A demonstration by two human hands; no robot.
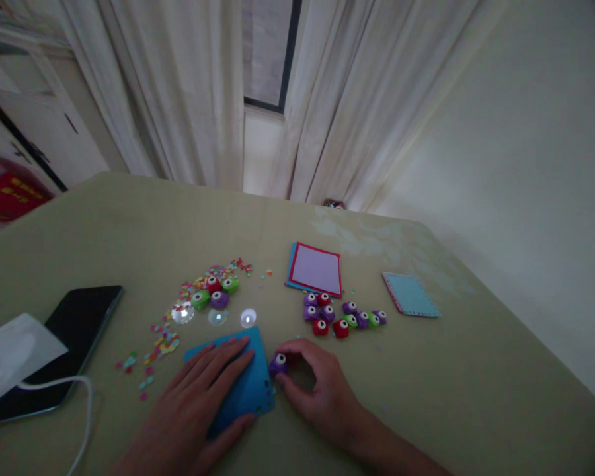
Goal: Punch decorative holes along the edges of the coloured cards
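Head view: two bare hands lie nearest. The left hand (pixel 198 390) is laid flat, fingers loosely apart and clenched on nothing, over one blue card (pixel 260 377), whose right edge carries a row of small punched holes. The right hand (pixel 322 390) has its grip nearly closed, thumb and forefinger curved into a ring, grasping one purple block (pixel 278 364) just beside that card's right edge; the block is rounded and bears a white eye with a dark pupil.

To the left, one dark tablet (pixel 86 324), smooth and rounded at the corners, lies partly under one white object (pixel 17 357), with one white cable (pixel 88 410) curving near it.

Beyond the left hand, coloured bits (pixel 164 345), too many to count, trail across the worktop (pixel 258 225). Three clear, shiny discs (pixel 218 317) sit near four eyed blocks (pixel 219 300): two green, one red, one purple.

Further right, eleven similar blocks (pixel 327 313) cluster: six purple, three red, two green. Just behind them, a red-bordered lilac card (pixel 317 268) lies on a blue one; one pale blue card (pixel 412 295) with a red edge lies well apart, rightward.

Farthest back, pale cloth curtains (pixel 178 86) hang in folds beside a narrow window (pixel 266 53).
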